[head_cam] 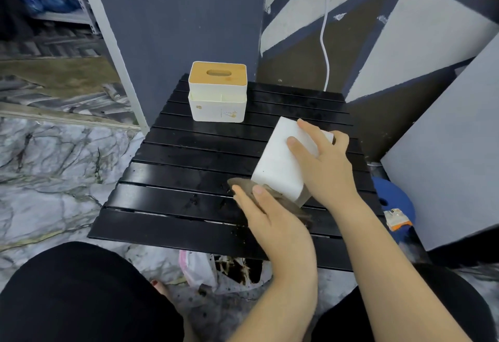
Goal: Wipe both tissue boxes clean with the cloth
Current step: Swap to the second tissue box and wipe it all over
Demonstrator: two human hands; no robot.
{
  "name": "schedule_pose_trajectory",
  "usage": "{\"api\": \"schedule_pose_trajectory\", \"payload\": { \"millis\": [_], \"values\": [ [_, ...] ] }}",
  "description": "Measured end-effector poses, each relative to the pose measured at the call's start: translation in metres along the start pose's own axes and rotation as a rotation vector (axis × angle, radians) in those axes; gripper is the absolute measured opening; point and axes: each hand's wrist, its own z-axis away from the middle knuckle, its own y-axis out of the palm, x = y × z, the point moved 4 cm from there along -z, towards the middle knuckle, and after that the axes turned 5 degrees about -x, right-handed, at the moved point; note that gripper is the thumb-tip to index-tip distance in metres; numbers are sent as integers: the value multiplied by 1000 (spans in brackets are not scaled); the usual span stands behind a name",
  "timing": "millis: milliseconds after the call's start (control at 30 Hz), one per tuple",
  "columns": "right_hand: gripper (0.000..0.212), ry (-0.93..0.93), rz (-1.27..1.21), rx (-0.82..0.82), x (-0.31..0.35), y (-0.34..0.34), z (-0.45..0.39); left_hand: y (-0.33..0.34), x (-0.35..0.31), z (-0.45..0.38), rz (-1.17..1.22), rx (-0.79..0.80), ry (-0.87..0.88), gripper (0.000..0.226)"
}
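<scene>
A white tissue box with a wooden lid (218,93) stands upright at the back of the black slatted table (172,168). A second, plain white tissue box (280,160) lies tilted at the middle right of the table. My right hand (324,166) grips it from above, fingers across its top face and thumb round its far edge. My left hand (267,212) presses a brown cloth (295,210) flat against the near lower end of this box. Most of the cloth is hidden under the hand.
A white plastic bag with dark debris (224,268) lies on the marble floor under the table's front edge. A blue stool (391,195) stands to the right. Grey panels (445,139) lean close on the right, and a dark wall rises behind.
</scene>
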Motion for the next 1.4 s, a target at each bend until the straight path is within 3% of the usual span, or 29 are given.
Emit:
{"api": "schedule_pose_trajectory", "payload": {
  "millis": [133, 267, 367, 467, 533, 600, 767, 833, 900, 1033, 1167, 1300, 1400],
  "values": [
    [48, 6, 87, 7, 10, 9, 2, 5, -6, 2, -10, -2, 230, 54],
    [49, -17, 125, 44, 16, 15, 4, 8, -27, -19, -254, 26, 778, 42],
    [47, -58, 157, 52, 15, 15, 3, 22, -49, -35, -532, 211, 1073, 37],
    [41, -58, 119, 37, 12, 14, 2, 38, -70, -52, -893, 396, 1025, 43],
    [40, -49, 120, 20, 12, 15, 2, 44, -76, -69, -923, 501, 842, 41],
    [41, -53, 151, -2, 14, 17, 3, 40, -73, -78, -851, 578, 782, 38],
    [43, -53, 173, -29, 17, 17, 6, 3, -51, -62, -556, 543, 1281, 49],
    [44, -46, 176, -11, 18, 16, 7, -11, -36, -58, -548, 529, 1389, 47],
    [45, -35, 164, 27, 18, 14, 6, -26, -13, -57, -612, 503, 1378, 48],
    [44, -9, 15, 126, 13, 5, 3, -50, 26, -55, -628, 446, 1154, 67],
    [39, -21, -130, 116, 4, -3, 8, -41, 8, -49, -568, 400, 993, 87],
    [35, 8, -247, 33, 4, -11, 9, -26, -32, -60, -531, 382, 895, 81],
    [52, 41, -314, 32, 6, -13, 10, -21, -48, -67, -593, 371, 874, 74]
  ]
}}
